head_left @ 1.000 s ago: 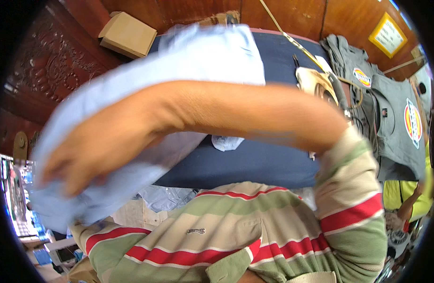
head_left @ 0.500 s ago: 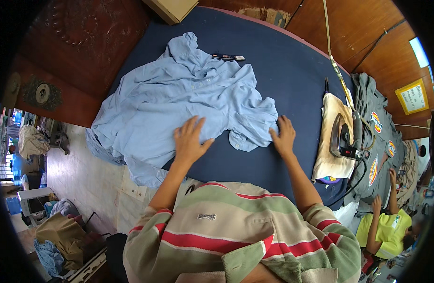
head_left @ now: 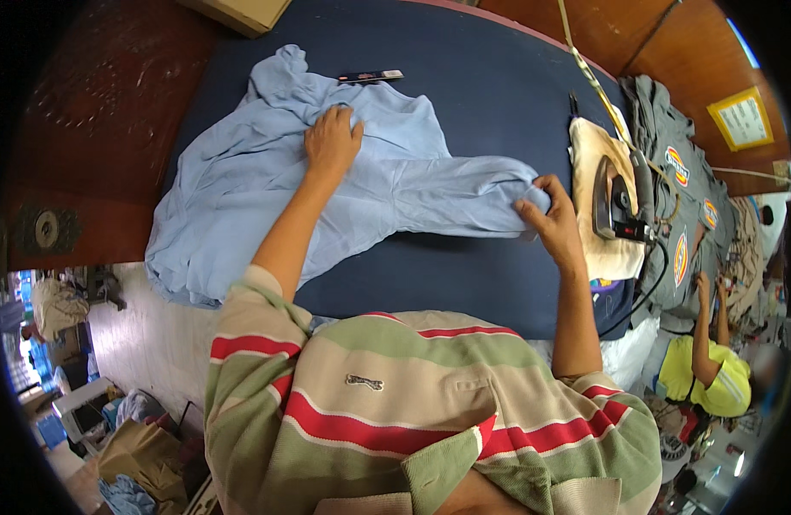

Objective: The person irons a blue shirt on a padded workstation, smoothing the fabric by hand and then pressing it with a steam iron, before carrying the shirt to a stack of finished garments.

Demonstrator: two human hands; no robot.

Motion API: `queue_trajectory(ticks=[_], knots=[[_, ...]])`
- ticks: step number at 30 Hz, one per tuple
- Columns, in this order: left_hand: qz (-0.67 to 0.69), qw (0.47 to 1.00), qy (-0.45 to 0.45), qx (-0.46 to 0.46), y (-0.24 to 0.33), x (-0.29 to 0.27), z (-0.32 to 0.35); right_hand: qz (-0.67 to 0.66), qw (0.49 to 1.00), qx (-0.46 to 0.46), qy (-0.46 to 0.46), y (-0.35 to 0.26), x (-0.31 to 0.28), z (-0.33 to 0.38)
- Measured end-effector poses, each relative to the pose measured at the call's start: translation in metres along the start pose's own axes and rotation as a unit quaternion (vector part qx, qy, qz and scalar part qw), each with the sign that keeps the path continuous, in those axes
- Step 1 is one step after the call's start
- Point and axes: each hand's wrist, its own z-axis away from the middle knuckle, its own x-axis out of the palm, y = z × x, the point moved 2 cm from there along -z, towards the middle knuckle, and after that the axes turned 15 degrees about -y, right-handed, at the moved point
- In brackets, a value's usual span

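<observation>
A light blue shirt [head_left: 232, 197] lies spread and creased over a dark blue padded table, with one sleeve [head_left: 456, 193] drawn out to the right. The cuff end of that sleeve is gripped in my right hand [head_left: 557, 219], its fingers and thumb closed round the bunched cloth. My left hand [head_left: 332, 144] rests on the shirt's upper part near the collar, fingers laid on the fabric and thumb apart. Just beyond the collar lies a small dark flat strip [head_left: 370, 76] with a pale end.
Right of the table surface [head_left: 481, 112], an iron [head_left: 617, 202] rests on a scorched cream cloth [head_left: 587, 142], its cord trailing. Dark grey garments [head_left: 662, 129] with patches are heaped beyond it. A cardboard box [head_left: 245, 10] sits far left. Another person in a yellow shirt [head_left: 722, 382] works at right.
My left hand has moved up and away across the shirt toward the collar. My right hand has taken hold of the sleeve end and stretched the sleeve out to the right.
</observation>
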Motion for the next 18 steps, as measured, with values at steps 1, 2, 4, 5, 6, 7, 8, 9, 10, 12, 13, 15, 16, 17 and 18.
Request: queue_trajectory(ticks=[1,2,4,5,6,7,8,9,10,12,13,15,16,17,18], knots=[[-0.019,0.998,0.025,0.046,0.007,0.001,-0.014,0.076,0.994,0.073,-0.035,0.010,-0.006,0.007],[-0.039,0.993,0.051,0.096,0.014,0.002,-0.028,0.151,0.976,0.140,-0.072,0.021,-0.010,0.014],[-0.095,0.984,0.031,0.146,0.027,0.010,-0.052,0.215,0.937,0.259,-0.091,0.045,-0.008,0.022],[-0.127,0.975,0.036,0.179,0.034,0.013,-0.062,0.264,0.942,0.205,-0.037,0.052,-0.001,0.021],[-0.133,0.971,-0.019,0.195,0.038,0.019,-0.071,0.314,0.937,0.149,0.022,0.058,0.009,0.019],[-0.144,0.963,-0.071,0.217,0.042,0.025,-0.078,0.353,0.923,0.134,0.071,0.063,0.017,0.019],[-0.156,0.951,-0.121,0.237,0.045,0.030,-0.084,0.370,0.917,0.147,0.001,0.069,0.029,0.021],[-0.174,0.936,-0.172,0.255,0.046,0.034,-0.090,0.365,0.927,0.081,-0.026,0.071,0.036,0.022],[-0.203,0.929,-0.172,0.258,0.045,0.036,-0.094,0.358,0.931,0.046,-0.054,0.074,0.042,0.024],[-0.261,0.913,-0.142,0.279,0.039,0.036,-0.100,0.230,0.961,0.120,-0.096,0.088,0.044,0.026],[-0.285,0.929,-0.113,0.209,0.033,0.031,-0.103,0.202,0.968,0.150,-0.022,0.093,0.039,0.027],[-0.259,0.958,-0.066,0.103,0.024,0.015,-0.104,0.130,0.969,0.190,0.084,0.104,0.027,0.020],[-0.225,0.969,-0.098,0.028,0.023,0.005,-0.102,0.186,0.961,0.196,0.063,0.106,0.027,0.013],[-0.110,0.993,-0.034,0.036,0.031,-0.010,-0.098,0.244,0.954,0.163,0.063,0.102,0.024,0.004],[0.003,1.000,-0.016,0.024,0.041,-0.029,-0.092,0.299,0.942,0.145,0.052,0.094,0.023,-0.002]])
